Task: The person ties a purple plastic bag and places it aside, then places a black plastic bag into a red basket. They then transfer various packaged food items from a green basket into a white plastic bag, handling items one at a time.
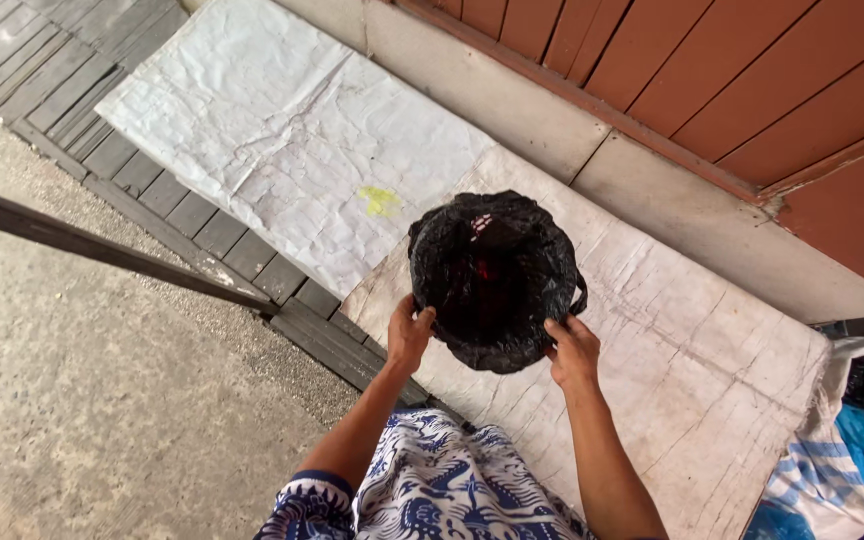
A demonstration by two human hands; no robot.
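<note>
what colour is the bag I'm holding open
Black. The plastic bag is glossy black, with something red showing inside; the head view shows it.

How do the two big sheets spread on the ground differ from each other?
The white sheet is paler and crumpled, with a yellow stain; the beige sheet is duller, with fold lines and cracks. The white sheet lies bare, farther from the person; the beige sheet lies under the black plastic bag, which the left hand and right hand hold open. Both lie flat, with the beige sheet's edge overlapping the white sheet.
</note>
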